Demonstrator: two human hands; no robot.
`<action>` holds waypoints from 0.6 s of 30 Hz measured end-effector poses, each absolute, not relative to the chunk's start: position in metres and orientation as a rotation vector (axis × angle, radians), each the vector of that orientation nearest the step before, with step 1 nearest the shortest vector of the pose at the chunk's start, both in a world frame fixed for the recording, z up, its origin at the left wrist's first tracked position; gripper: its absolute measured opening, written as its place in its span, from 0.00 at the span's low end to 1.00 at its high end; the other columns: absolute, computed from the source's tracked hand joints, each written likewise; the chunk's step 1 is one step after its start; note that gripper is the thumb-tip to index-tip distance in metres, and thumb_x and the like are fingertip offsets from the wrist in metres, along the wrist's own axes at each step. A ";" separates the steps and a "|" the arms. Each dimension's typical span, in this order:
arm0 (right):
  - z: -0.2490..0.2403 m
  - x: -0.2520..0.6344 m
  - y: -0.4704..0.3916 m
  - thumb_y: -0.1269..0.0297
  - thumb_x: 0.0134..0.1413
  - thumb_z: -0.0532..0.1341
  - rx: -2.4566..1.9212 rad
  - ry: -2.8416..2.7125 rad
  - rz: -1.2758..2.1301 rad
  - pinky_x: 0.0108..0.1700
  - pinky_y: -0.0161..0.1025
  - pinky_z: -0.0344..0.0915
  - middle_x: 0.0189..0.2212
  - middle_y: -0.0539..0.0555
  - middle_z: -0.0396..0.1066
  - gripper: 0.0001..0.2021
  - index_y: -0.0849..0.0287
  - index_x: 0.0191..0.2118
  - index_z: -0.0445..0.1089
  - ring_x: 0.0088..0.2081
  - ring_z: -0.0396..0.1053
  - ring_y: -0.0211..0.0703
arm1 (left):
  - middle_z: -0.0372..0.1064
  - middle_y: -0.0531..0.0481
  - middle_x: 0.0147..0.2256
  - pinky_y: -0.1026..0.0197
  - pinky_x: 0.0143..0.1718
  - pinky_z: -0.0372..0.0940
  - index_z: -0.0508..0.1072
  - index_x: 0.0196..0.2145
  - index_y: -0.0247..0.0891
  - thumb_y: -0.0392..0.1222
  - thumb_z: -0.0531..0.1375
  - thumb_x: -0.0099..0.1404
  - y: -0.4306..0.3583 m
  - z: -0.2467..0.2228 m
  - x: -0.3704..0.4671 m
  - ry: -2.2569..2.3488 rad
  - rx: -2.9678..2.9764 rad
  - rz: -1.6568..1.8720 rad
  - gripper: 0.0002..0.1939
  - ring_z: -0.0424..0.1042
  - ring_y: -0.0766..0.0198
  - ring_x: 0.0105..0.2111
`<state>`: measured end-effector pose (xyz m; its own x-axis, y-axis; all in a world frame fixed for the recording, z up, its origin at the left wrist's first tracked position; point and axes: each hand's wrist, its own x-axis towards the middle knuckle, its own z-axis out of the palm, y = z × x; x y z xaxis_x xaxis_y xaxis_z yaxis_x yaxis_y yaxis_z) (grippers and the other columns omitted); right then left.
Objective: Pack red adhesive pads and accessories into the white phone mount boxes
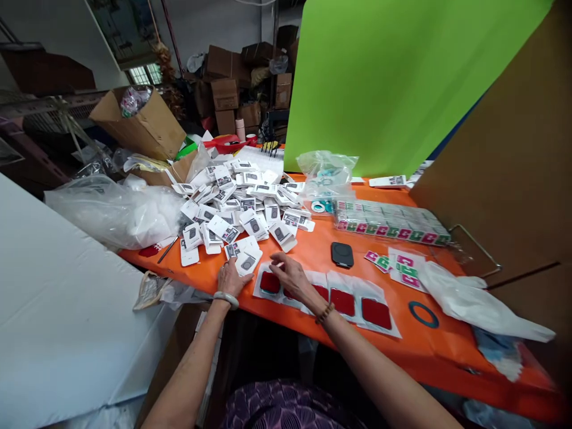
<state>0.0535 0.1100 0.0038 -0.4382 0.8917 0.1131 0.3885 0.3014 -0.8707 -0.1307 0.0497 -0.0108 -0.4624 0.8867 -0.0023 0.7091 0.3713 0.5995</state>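
My left hand [231, 277] lies at the near edge of a small white box [248, 261] printed with a dark device, its fingers apart and touching the box. To its right, my right hand [289, 275] hovers over the row of white pouches, fingers bent; whether anything is between the fingertips is too small to tell. Below those fingertips a dark red square [270, 282] rests on the leftmost pouch. More red squares [376, 313] lie on pouches to the right, partly hidden by my right hand and wrist. A black square device [342, 254] sits beyond the row.
A heap of small white boxes [250, 190] covers the back left of the orange table [313, 250]. Wrapped box stacks [388, 220], a dark ring [423, 314] and white plastic [482, 301] lie right. A green panel [379, 83] stands behind; a plastic bag [120, 208] is left.
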 end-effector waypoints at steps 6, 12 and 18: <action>-0.002 0.011 0.129 0.68 0.52 0.59 -1.027 -2.084 1.056 0.43 0.41 0.64 0.38 0.56 0.68 0.08 0.60 0.40 0.67 0.38 0.67 0.42 | 0.70 0.43 0.43 0.56 0.47 0.62 0.70 0.44 0.37 0.35 0.62 0.53 0.030 -0.005 -0.134 2.073 1.295 1.183 0.19 0.69 0.56 0.44; 0.029 0.028 0.088 0.66 0.56 0.59 -0.712 -2.226 1.131 0.34 0.35 0.60 0.31 0.50 0.62 0.04 0.59 0.31 0.66 0.31 0.61 0.37 | 0.70 0.48 0.38 0.59 0.41 0.64 0.69 0.43 0.36 0.46 0.66 0.53 -0.025 0.008 -0.132 1.598 0.999 1.292 0.21 0.69 0.60 0.38; 0.038 0.071 0.030 0.68 0.57 0.58 -0.588 -2.496 1.378 0.31 0.34 0.59 0.31 0.50 0.65 0.05 0.58 0.29 0.67 0.30 0.63 0.37 | 0.73 0.42 0.39 0.61 0.33 0.65 0.70 0.48 0.34 0.58 0.70 0.45 -0.084 -0.014 -0.098 0.848 0.559 0.932 0.36 0.74 0.58 0.34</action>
<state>0.0715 0.0298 0.0376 -0.8931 0.4498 0.0070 0.2337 0.4772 -0.8472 -0.0980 -0.0841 -0.0142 0.3243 0.8654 -0.3821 -0.4614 0.4973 0.7347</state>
